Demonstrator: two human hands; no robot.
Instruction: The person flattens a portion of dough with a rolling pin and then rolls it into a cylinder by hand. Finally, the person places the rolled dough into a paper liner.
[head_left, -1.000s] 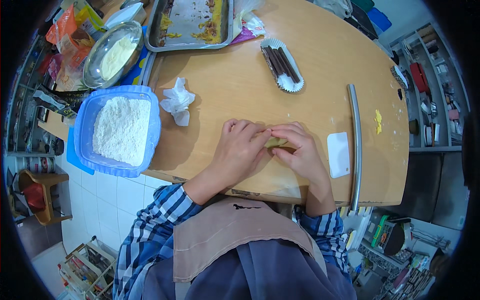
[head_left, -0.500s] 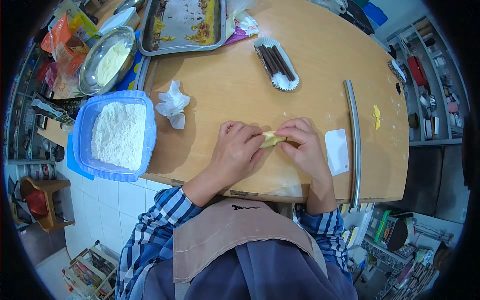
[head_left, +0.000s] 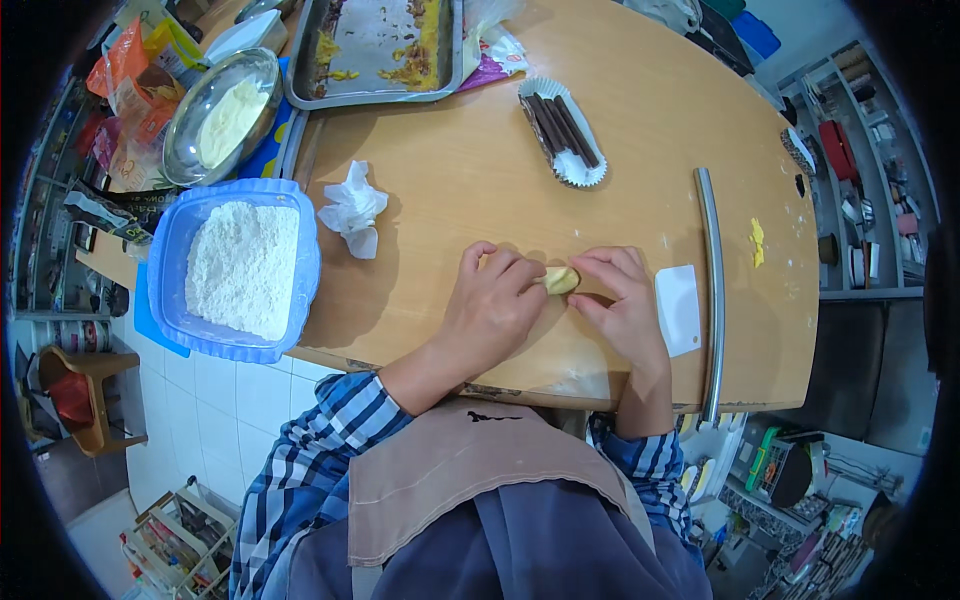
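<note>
A small piece of pale yellow dough [head_left: 559, 280] lies between my hands over the wooden table [head_left: 630, 120]. My left hand [head_left: 492, 305] has curled fingers closed on the dough's left part, hiding it. My right hand [head_left: 620, 310] grips the right end with thumb and bent fingertips. Beside that hand lie a white plastic scraper [head_left: 676, 305] and a long steel rod [head_left: 710, 270]. Farther back is a fluted paper case [head_left: 585, 170] with dark chocolate-coloured sticks. A crumpled white tissue [head_left: 352, 200] sits left of my hands, near a blue tub of white powder [head_left: 240, 270].
Along the back left stand a smeared metal tray [head_left: 370, 50], a metal bowl of pale cream [head_left: 222, 120] and several bags [head_left: 135, 75]. Yellow scraps [head_left: 757, 242] lie at the right. A chair [head_left: 85, 395] and shelves [head_left: 850, 170] are beyond the table.
My fingers have shifted along the dough, and more of its right end shows than a second ago. My left hand has moved slightly right.
</note>
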